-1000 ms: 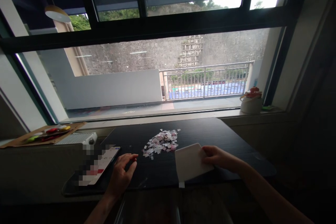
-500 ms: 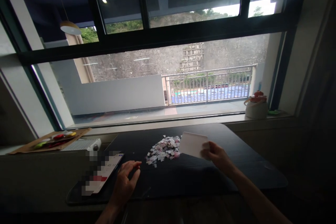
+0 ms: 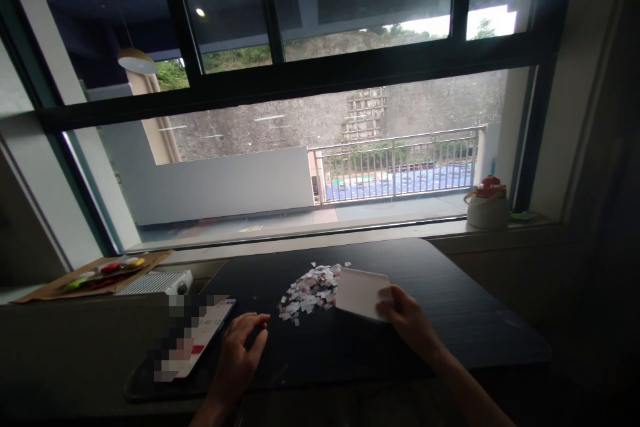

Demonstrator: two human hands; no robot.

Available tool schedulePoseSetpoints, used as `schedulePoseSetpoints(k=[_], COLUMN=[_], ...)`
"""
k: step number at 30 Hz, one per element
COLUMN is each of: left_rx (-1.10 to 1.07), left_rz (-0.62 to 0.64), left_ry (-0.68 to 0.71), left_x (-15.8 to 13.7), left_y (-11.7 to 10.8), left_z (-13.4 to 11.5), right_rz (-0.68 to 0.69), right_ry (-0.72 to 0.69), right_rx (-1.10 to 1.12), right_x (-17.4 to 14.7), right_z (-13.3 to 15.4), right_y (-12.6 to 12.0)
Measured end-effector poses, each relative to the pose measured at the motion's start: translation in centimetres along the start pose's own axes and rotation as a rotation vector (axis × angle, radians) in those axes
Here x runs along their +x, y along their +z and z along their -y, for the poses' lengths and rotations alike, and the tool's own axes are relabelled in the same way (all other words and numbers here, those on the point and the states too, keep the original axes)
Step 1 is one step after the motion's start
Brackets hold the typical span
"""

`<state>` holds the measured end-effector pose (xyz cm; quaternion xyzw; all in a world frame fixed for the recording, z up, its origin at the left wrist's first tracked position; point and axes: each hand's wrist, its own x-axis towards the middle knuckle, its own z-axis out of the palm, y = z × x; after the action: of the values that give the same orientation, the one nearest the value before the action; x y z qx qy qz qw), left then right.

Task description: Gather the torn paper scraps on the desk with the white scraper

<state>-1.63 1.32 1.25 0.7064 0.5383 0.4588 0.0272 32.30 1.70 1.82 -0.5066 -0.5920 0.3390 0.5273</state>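
Observation:
A flat white card [image 3: 364, 292] is pinched at its right end by my right hand [image 3: 404, 312]. Its left edge stands against the right side of a heap of small paper scraps [image 3: 313, 290], mostly white with some pinkish pieces. The card hides part of the heap. On the dark table, left of the scraps, lies my left hand [image 3: 243, 345], with nothing visible in it and the thumb apart from the bent fingers. Close to that hand's left is a phone or tablet [image 3: 203, 340], partly blurred out, with digits on its screen.
The black table [image 3: 460, 320] has rounded corners and meets the window sill. On the sill's right stands a white jug with a reddish lid [image 3: 487, 203]. At left are a white ridged box [image 3: 157, 282] and a brown board [image 3: 45, 285] carrying colourful items.
My right hand and the card have come down and slightly left, towards me. The left hand stays nearly where it was. The whole view has shifted slightly.

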Motion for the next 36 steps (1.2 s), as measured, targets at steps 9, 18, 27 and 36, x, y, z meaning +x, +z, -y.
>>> schedulePoseSetpoints(k=[9, 18, 27, 36], left_rx=[-0.007, -0.012, 0.022, 0.015], left_rz=[-0.005, -0.016, -0.012, -0.007], left_ry=[-0.005, 0.002, -0.011, -0.004], left_x=[0.0, -0.1, 0.0, -0.1], left_y=[0.0, 0.1, 0.1, 0.2], left_z=[0.0, -0.2, -0.1, -0.1], right_rz=[0.012, 0.043, 0.218, 0.27], right_ry=[-0.019, 0.012, 0.006, -0.004], right_rx=[-0.031, -0.065, -0.012, -0.023], right_x=[-0.1, -0.5, -2.0, -2.0], right_z=[-0.1, 0.3, 1.2, 1.6], right_y=[0.2, -0.1, 0.4, 0.4])
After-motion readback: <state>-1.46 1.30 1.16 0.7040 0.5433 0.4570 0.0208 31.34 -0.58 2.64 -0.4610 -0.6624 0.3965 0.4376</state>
